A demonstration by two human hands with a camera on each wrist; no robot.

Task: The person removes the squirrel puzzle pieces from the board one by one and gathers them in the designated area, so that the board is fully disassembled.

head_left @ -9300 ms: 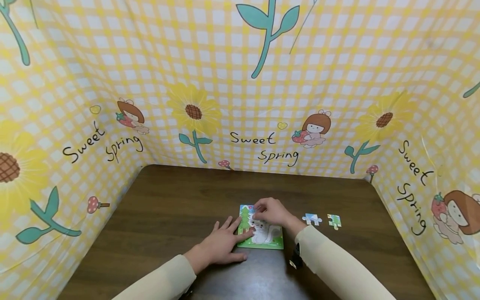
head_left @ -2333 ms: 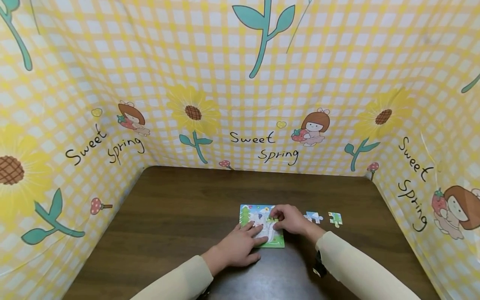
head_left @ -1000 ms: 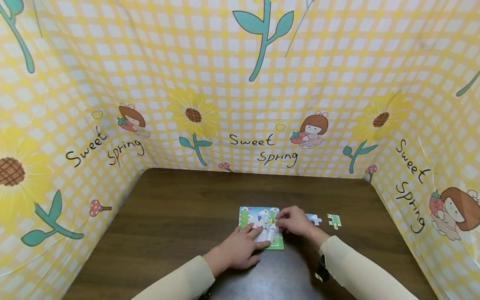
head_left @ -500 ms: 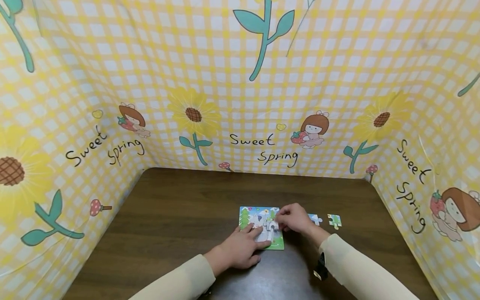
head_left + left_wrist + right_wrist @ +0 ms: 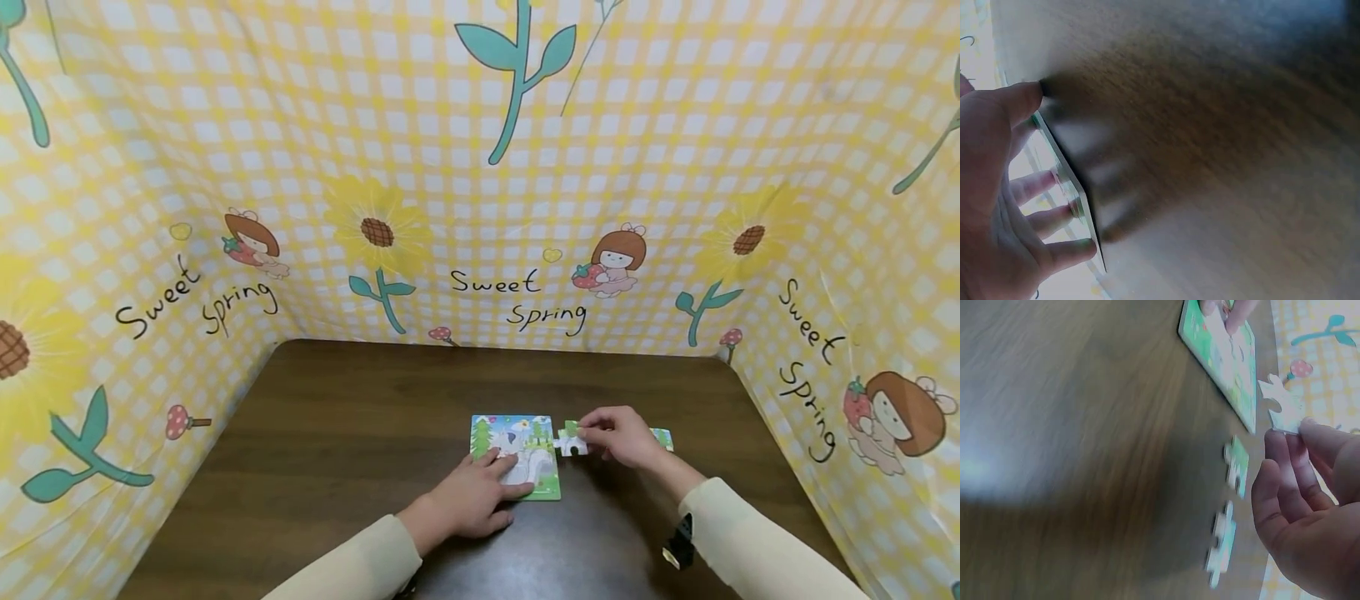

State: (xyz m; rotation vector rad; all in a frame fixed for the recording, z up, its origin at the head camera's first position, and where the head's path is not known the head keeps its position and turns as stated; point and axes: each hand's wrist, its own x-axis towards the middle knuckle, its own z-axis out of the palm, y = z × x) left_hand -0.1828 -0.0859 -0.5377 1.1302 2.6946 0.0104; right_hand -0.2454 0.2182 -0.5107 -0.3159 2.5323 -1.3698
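A flat jigsaw puzzle board [image 5: 542, 483] with a white animal, green trees and blue sky lies on the table. My left hand [image 5: 474, 497] rests on its lower left part, fingers spread across the picture; the left wrist view shows the fingers [image 5: 1069, 253] over the board's edge. Just right of the board, my right hand [image 5: 626, 435] pinches a jigsaw piece [image 5: 573, 442] between thumb and fingers. That piece [image 5: 1285, 411] is held above the table in the right wrist view. Whether it touches the board's edge is unclear in the head view.
Two loose jigsaw pieces, one nearer the board [image 5: 1239, 467] and one farther off [image 5: 1224, 544], lie on the brown table [image 5: 360, 417]. In the head view the right hand partly covers the farther piece [image 5: 663, 438]. A yellow checked cloth [image 5: 420, 125] walls the table's back and sides.
My right hand has moved the pinched piece from over the board's right part to beyond its right edge. The left hand stays on the board. Earlier, the right hand worked near the board's top.
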